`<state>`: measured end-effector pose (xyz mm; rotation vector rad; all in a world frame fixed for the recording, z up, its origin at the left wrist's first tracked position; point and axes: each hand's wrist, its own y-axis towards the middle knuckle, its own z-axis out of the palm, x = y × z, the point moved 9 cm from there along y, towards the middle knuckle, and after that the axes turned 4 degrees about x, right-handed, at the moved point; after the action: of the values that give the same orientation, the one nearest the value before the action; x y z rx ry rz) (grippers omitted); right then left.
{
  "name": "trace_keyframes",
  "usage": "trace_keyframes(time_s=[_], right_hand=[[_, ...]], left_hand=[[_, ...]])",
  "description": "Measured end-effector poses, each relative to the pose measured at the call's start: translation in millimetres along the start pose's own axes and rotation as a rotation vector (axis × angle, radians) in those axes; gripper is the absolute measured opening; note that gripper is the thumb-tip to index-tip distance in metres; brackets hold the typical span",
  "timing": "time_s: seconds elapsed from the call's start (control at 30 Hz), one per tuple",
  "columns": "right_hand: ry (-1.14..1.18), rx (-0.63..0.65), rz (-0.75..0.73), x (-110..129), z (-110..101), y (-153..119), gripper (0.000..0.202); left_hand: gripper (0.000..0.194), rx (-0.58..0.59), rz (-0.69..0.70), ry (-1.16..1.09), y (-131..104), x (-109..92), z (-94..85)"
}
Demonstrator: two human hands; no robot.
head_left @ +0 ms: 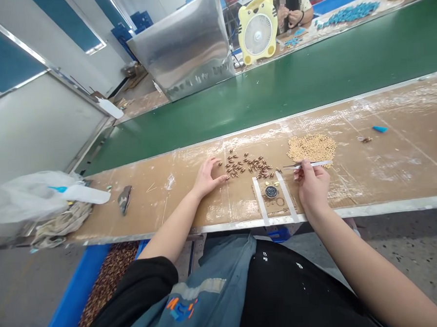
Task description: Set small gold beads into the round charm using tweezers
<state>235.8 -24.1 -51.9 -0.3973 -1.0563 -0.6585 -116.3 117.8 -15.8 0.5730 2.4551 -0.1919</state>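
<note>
Landmark taken: the small round dark fixture (271, 191) near the front edge of the workbench (387, 174), framed by two white tape strips (286, 195).

Right hand (312, 184) is seen just right of the fixture, fingers closed around metal tweezers (306, 165). The tweezers are held level, tips pointed left, above and slightly right of the fixture. Whether anything is pinched in the tips cannot be told.

Left hand (206, 178) is laid on the bench well left of the fixture, fingers loosely spread, nothing gripped; fingertips are set just beside the left end of a scatter of small brown-gold parts (248, 166).

That scatter is spread behind the fixture, between the two hands. A denser pile of pale tan beads (312, 147) is found behind and right of the fixture, just beyond the tweezers. A few tiny gold pieces are noted just behind the fixture.

Far right of the fixture: a small blue piece (380, 129). Far left: a dark scrap (124, 199), a white plastic bag (29, 195) and a rag (60, 223).

Beyond the bench a green conveyor belt (291, 81) is seen; across it, a yellow tiger-faced fan (257, 29), a metal box (185, 45) and another person's hands (292, 17).
</note>
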Motion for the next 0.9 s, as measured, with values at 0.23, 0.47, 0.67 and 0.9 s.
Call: trace_keyframes(time_s=[0.23,0.47,0.67,0.9], right_hand=[[0.005,-0.002,0.013,2.6,1.0,0.2,0.056],[-0.022,-0.001,0.019,0.2,0.6,0.0,0.053],[-0.011,-0.054,0.002,-0.6,-4.6,2.4,0.053],[-0.024,-0.061,0.036,2.4,-2.2,0.5,0.054]], left_hand=[[0.146,0.294,0.152,0.201,35.5,-28.1,41.0],[0.144,0.368,0.34,0.174,59.2,-88.2,83.6],[0.121,0.379,0.498,0.161,73.5,-132.5,106.4],[0.07,0.422,0.605,0.189,75.6,-156.0,118.2]])
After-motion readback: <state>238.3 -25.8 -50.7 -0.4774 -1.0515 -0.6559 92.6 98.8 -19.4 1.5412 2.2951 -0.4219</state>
